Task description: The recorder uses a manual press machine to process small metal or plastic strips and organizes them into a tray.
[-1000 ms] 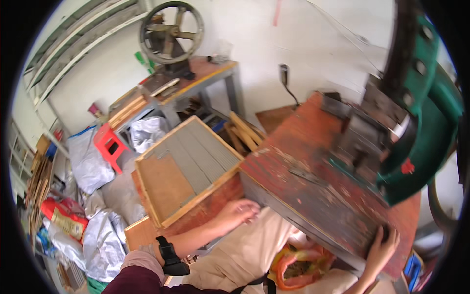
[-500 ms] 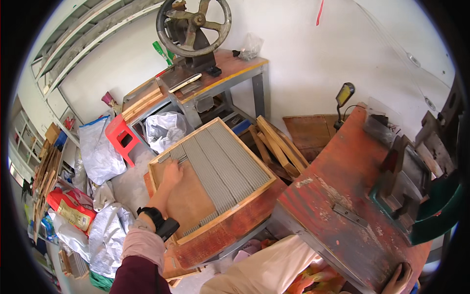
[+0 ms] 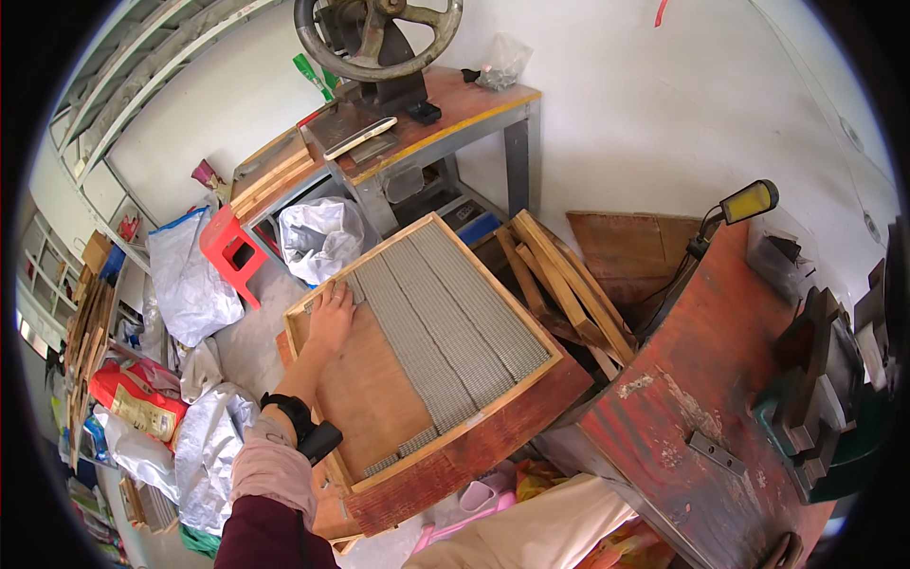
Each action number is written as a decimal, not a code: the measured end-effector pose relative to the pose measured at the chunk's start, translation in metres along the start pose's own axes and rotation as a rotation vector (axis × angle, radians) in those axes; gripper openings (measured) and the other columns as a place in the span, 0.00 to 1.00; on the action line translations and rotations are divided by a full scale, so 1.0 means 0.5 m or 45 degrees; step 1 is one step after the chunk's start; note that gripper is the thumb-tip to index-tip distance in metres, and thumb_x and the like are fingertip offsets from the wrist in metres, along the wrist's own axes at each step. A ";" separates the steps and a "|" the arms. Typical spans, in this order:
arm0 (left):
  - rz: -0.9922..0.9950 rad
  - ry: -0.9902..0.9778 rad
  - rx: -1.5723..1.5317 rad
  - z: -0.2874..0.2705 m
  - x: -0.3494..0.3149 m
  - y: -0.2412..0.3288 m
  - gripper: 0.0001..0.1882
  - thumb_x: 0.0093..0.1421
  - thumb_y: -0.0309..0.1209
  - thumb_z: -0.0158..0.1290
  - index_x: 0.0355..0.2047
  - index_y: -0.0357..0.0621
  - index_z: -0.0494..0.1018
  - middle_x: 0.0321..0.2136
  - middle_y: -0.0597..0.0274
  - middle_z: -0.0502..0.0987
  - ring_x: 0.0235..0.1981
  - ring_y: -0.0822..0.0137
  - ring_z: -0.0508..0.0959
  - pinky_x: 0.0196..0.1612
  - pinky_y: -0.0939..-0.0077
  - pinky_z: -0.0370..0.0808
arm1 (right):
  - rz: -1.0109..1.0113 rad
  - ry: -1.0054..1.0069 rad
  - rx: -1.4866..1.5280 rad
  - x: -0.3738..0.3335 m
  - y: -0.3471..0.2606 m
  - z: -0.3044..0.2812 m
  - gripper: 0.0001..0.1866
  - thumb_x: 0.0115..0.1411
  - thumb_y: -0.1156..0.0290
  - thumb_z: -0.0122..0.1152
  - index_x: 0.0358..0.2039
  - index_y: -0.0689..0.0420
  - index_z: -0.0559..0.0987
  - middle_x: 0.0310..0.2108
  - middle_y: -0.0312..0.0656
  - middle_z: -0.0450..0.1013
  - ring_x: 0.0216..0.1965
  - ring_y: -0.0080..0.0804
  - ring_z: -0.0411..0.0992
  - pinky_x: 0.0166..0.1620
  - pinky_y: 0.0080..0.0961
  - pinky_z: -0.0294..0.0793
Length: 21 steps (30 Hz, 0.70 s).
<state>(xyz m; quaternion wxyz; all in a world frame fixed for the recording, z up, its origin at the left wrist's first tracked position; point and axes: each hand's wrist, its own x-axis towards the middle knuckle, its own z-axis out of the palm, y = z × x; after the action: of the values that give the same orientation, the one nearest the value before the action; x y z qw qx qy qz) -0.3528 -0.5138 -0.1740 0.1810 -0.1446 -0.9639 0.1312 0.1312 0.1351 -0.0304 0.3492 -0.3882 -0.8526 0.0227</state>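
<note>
My left hand reaches over the far left corner of a shallow wooden tray. Its fingers are stretched out and lie on the end of a short row of small grey pieces, which they partly cover. Several long bands of grey ribbed pieces, packed tightly, fill the tray's right part. Bare brown board shows beside them, and a short grey row lies along the near edge. At the lower right, only a dark sliver that may be my right hand shows by the bench edge; its fingers cannot be made out.
The tray rests on a reddish wooden surface. To the right stands a worn red bench with a metal plate, a lamp and a green machine. Wood strips lean behind. A handwheel press, red stool and sacks stand further left.
The view has shifted, so the benches sit differently. My left hand's fingers now lie more stretched out at the tray's far left corner. My right hand has mostly slipped out of view.
</note>
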 end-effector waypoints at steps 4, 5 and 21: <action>-0.174 -0.195 -0.073 -0.018 0.007 0.018 0.23 0.50 0.30 0.55 0.48 0.39 0.69 0.56 0.51 0.63 0.61 0.47 0.55 0.58 0.53 0.60 | -0.013 0.024 -0.010 -0.001 0.010 0.005 0.17 0.57 0.61 0.60 0.32 0.65 0.80 0.31 0.50 0.76 0.30 0.41 0.73 0.37 0.33 0.74; -0.176 -0.197 -0.076 -0.022 0.016 0.012 0.23 0.50 0.30 0.55 0.48 0.39 0.69 0.56 0.51 0.63 0.61 0.47 0.55 0.58 0.53 0.60 | -0.017 0.024 -0.012 0.000 0.008 0.005 0.17 0.57 0.61 0.60 0.32 0.65 0.80 0.31 0.50 0.76 0.30 0.41 0.73 0.37 0.33 0.74; -0.100 -0.763 -0.455 -0.162 -0.042 0.073 0.31 0.38 0.41 0.61 0.43 0.38 0.73 0.42 0.45 0.73 0.50 0.48 0.68 0.54 0.47 0.59 | 0.066 -0.004 -0.012 0.000 -0.030 -0.009 0.18 0.58 0.60 0.59 0.34 0.65 0.80 0.32 0.51 0.75 0.32 0.44 0.73 0.39 0.33 0.72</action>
<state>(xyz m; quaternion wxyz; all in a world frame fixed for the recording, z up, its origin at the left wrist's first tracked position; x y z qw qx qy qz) -0.2944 -0.4705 -0.1187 -0.1331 -0.0918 -0.9868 -0.0102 0.1245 0.1235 -0.0224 0.3453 -0.4116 -0.8429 0.0284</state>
